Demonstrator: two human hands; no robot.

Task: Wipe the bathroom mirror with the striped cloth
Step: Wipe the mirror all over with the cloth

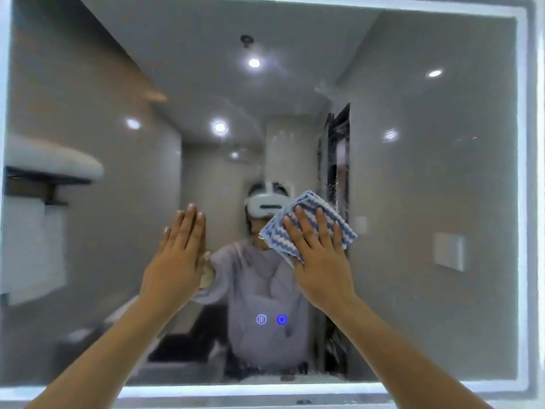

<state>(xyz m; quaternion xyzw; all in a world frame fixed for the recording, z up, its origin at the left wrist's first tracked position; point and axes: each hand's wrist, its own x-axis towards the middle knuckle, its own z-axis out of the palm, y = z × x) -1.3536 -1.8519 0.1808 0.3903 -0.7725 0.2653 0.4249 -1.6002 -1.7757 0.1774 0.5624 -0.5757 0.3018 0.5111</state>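
Observation:
The bathroom mirror [413,202] fills nearly the whole view, with a lit white frame around it. A folded blue-and-white striped cloth [280,228] lies flat against the glass near the middle. My right hand [318,258] presses on it with straight, spread fingers. To the left of it, my left hand [180,255] is raised with fingers straight and together, its palm at the glass; I cannot tell whether it touches. The glass looks hazy with faint streaks.
Two small blue lit touch icons [271,319] sit low on the mirror. The reflection shows a person with a headset, grey walls, ceiling lights and a shelf with a towel [50,160] at the left. The mirror's lit lower edge [265,389] runs below my forearms.

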